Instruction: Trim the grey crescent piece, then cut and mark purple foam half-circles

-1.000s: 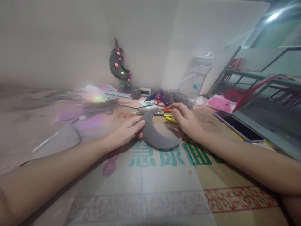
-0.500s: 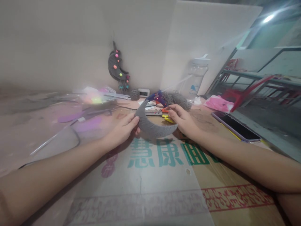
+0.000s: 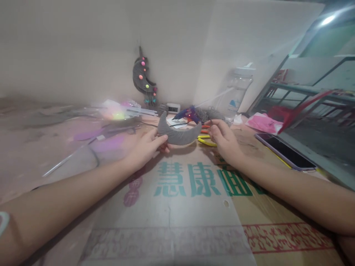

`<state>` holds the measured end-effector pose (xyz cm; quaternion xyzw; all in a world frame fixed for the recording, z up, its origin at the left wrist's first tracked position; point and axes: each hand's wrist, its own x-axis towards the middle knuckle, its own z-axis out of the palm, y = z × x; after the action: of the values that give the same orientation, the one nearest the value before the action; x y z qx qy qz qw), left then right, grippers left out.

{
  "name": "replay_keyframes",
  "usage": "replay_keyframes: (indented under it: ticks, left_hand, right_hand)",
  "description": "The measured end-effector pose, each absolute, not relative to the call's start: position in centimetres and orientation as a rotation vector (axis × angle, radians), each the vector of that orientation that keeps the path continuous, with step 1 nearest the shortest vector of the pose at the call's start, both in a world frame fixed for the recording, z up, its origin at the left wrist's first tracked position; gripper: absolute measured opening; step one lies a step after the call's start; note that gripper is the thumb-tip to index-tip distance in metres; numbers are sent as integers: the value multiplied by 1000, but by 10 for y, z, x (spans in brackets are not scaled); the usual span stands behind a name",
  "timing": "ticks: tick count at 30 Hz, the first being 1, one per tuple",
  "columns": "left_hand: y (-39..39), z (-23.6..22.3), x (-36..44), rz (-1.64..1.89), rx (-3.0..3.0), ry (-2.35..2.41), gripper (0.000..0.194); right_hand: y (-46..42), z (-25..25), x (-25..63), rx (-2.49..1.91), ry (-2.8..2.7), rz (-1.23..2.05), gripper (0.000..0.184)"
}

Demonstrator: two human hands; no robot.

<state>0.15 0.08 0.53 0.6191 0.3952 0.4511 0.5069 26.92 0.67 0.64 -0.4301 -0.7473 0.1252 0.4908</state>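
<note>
Grey crescent (image 3: 181, 136): positioned over the far part of the printed cardboard (image 3: 194, 210), between both hands; contact with the board cannot be confirmed. Long axis: left to right, both horns up. Left hand (image 3: 146, 148): nearer, gripping the left end, thumb on the near face. Right hand (image 3: 225, 142): just beyond the right horn, apart from it, behind yellow handles (image 3: 206, 142). Right thumb and forefinger: narrowly spaced; any strand between them cannot be made out.
</note>
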Motion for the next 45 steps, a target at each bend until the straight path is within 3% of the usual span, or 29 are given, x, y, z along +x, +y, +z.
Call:
replay_keyframes:
  ticks: [11, 28, 45]
  left_hand:
    - [3, 3, -1, 1095, 1498, 942, 21]
    - [4, 3, -2, 989, 1633, 922, 23]
    - [-1, 8, 0, 949, 1628, 923, 29]
  right_hand:
    - [-28, 18, 248, -1021, -2393, 404, 38]
    - [-22, 20, 243, -1218, -2244, 675, 45]
    - [-20, 20, 243, -1231, -2263, 712, 48]
